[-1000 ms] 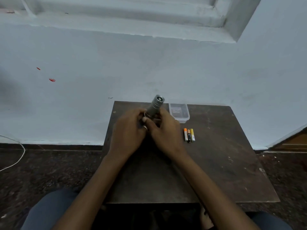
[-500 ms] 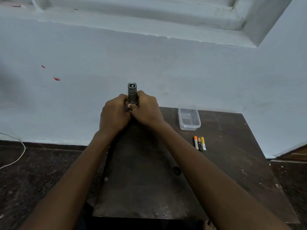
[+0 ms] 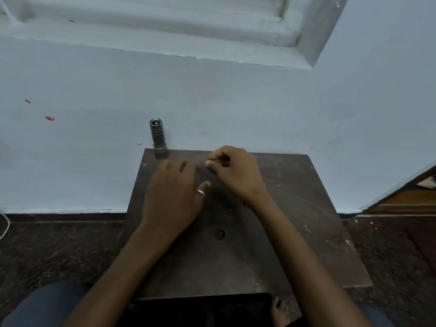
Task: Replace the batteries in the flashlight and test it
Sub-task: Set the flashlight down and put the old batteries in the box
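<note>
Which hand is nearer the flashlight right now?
Left. The left hand lies just in front of the upright flashlight, fingertips close to its base. The right hand is farther off to its right.

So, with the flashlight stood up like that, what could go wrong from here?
1. The flashlight stands on end at the far left corner of the table, close to the edge; a nudge could tip it off.
2. The left hand, open and blurred, is right beside it and could knock it.
3. The right hand has curled fingers; if they hold a small part, which I cannot tell, it could drop.
</note>
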The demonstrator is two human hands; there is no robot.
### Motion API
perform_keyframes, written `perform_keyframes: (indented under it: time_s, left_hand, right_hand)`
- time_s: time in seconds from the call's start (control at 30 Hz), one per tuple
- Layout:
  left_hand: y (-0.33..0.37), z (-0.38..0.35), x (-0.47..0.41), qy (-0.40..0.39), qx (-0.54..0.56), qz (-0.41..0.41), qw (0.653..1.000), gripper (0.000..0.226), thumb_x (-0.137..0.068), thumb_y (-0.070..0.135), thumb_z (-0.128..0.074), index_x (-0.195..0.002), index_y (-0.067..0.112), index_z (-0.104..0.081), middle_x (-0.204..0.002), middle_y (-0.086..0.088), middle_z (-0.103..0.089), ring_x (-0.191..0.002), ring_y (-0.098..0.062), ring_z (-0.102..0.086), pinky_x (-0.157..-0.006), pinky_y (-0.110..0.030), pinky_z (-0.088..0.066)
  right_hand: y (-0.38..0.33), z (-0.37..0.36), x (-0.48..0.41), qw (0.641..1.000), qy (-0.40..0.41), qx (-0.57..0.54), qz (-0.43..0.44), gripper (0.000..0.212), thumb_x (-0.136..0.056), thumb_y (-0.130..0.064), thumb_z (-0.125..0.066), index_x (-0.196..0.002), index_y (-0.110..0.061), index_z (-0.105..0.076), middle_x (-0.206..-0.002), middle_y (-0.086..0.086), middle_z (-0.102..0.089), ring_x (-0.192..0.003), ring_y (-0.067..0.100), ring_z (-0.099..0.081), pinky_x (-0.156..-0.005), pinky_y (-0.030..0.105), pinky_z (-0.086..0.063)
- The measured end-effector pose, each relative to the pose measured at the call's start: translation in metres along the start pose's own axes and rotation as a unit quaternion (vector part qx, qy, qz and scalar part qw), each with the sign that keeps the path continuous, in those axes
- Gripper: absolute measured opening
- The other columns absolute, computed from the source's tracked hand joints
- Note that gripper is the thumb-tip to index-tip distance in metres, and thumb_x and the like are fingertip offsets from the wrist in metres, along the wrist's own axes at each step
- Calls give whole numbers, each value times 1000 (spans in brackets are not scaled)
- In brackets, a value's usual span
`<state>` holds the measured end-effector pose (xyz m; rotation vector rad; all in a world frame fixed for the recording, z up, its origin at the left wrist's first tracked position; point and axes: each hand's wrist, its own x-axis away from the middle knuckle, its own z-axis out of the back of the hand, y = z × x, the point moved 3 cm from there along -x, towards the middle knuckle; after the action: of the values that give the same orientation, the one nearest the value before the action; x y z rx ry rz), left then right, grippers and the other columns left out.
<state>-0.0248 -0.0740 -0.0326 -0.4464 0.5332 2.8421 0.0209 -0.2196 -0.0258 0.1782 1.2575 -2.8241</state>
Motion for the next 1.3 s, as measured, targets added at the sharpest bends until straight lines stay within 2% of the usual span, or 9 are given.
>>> perform_keyframes:
  time_s: [0.1, 0.23, 0.43, 0.67, 0.8, 0.9, 1.03, 1.17, 1.3]
  left_hand:
    - [34, -20, 1, -53, 96, -14, 994, 38, -86, 43, -64, -118, 23, -61, -114, 1, -61, -104, -18, -55, -81, -36, -52]
    - [60, -53, 0, -100, 120, 16, 988, 35, -84, 41, -65, -113, 22, -62, -108, 0, -62, -99, -19, -59, -81, -38, -52]
    - [67, -71, 0, -116, 136, 54, 982, 26, -83, 36, -67, -104, 21, -64, -103, 0, -62, -95, -23, -62, -79, -41, -52]
    - [63, -65, -4, -94, 100, 86, 987, 18, -83, 24, -57, -96, 17, -67, -97, -5, -63, -92, -29, -62, -76, -39, -51]
    - [67, -57, 2, -102, 40, 79, 991, 16, -85, 27, -53, -89, 13, -60, -96, -7, -58, -90, -31, -59, -68, -36, -44]
    - [66, -47, 9, -104, 20, 72, 992, 17, -87, 28, -53, -93, 15, -61, -99, -5, -58, -91, -29, -60, -69, -36, -48]
    - [62, -25, 14, -80, 18, 72, 994, 18, -86, 32, -55, -98, 21, -64, -98, -1, -58, -90, -26, -61, -69, -36, -49]
    - [58, -1, 0, -24, 20, 65, 997, 19, -85, 32, -57, -100, 25, -67, -97, 1, -62, -88, -24, -61, -69, -34, -48]
    - [53, -1, -42, 9, 2, 7, 1000, 24, -86, 22, -55, -103, 19, -71, -96, -7, -66, -89, -28, -58, -68, -36, -47]
  right_hand:
    - [29, 41, 20, 998, 26, 39, -37, 8, -87, -25, -74, -84, -18, -76, -78, -8, -72, -76, 6, -67, -72, 19, -47]
    - [63, 69, 39, 987, 19, 123, -97, 22, -89, -35, -70, -74, -19, -69, -75, -7, -70, -77, 13, -67, -67, 23, -42]
    - [73, 50, 45, 978, -35, 172, -116, 24, -84, -38, -73, -88, -14, -74, -88, 2, -74, -88, 21, -67, -73, 30, -50]
    - [71, 45, 41, 969, -22, 208, -132, 17, -81, -24, -63, -91, -15, -75, -93, 4, -73, -93, 29, -67, -75, 33, -54]
    - [68, 41, 38, 964, -26, 231, -132, 22, -84, -37, -64, -90, -17, -72, -95, 3, -69, -90, 29, -65, -66, 30, -43]
    - [66, 40, 35, 963, -31, 235, -127, 20, -88, -33, -66, -99, -18, -72, -105, 4, -68, -99, 30, -64, -72, 31, -45]
    - [66, 41, 32, 968, -61, 212, -116, 8, -88, -21, -68, -93, -19, -73, -102, 2, -72, -92, 21, -64, -73, 28, -48]
    - [62, 43, 35, 966, -57, 239, -80, 15, -89, -20, -65, -101, -20, -75, -104, 5, -72, -98, 29, -66, -73, 30, -47]
    - [60, 50, 40, 956, -62, 282, -44, 17, -90, -20, -61, -104, -18, -71, -106, 6, -69, -100, 32, -64, -71, 33, -46]
